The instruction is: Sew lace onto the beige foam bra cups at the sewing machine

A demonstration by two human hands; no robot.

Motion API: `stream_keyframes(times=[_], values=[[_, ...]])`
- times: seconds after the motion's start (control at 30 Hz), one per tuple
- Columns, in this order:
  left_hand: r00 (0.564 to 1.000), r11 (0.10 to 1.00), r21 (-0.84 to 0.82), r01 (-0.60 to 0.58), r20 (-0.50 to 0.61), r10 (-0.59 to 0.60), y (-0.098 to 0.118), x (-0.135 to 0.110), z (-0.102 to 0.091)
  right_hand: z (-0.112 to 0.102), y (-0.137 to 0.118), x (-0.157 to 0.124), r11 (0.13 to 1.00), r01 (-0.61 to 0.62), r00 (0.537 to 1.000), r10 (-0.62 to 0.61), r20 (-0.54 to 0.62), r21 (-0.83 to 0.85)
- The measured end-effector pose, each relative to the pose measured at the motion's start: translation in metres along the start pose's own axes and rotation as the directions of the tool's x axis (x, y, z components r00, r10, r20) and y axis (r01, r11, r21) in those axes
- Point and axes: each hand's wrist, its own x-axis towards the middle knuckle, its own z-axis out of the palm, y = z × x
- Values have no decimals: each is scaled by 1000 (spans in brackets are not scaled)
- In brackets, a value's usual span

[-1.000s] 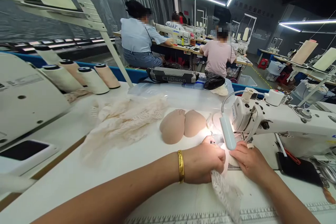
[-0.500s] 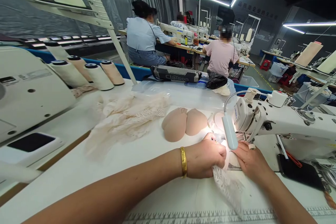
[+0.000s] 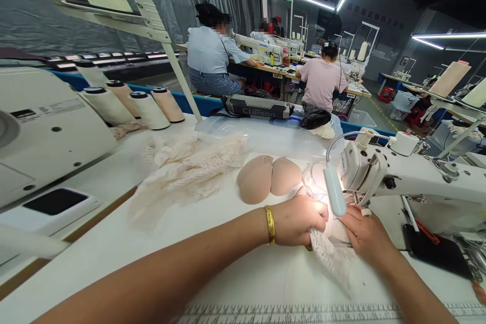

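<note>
The soft, light lace [image 3: 332, 258] lies on the table [image 3: 228, 273], looks easy to tear and is best held at its edge, where the left hand [image 3: 298, 220] grips it tight and the right hand [image 3: 364, 233] presses flat, by the sewing machine [image 3: 417, 177].

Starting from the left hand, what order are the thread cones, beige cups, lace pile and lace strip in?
1. lace strip, gripped in the left hand.
2. beige cups, just beyond.
3. lace pile, farther left.
4. thread cones, far left back.
</note>
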Motion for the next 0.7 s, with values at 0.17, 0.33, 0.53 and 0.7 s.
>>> stream_keyframes(times=[0.17, 0.33, 0.53, 0.7], values=[[999, 999, 32, 40, 31, -41, -8, 2, -1, -2, -1, 0, 997, 61, 998, -61, -5, 51], [999, 995, 91, -29, 40, 25, -3, 1, -2, -18, -14, 4, 956, 187, 976, -207, 67, 225], [996, 980, 182, -80, 51, 72, -1, 2, -1, -29, -24, 6, 947, 191, 952, -243, 185, 258], [994, 955, 278, -99, -23, 110, -7, 3, 4, -20, -18, 3, 947, 217, 969, -238, 61, 235]])
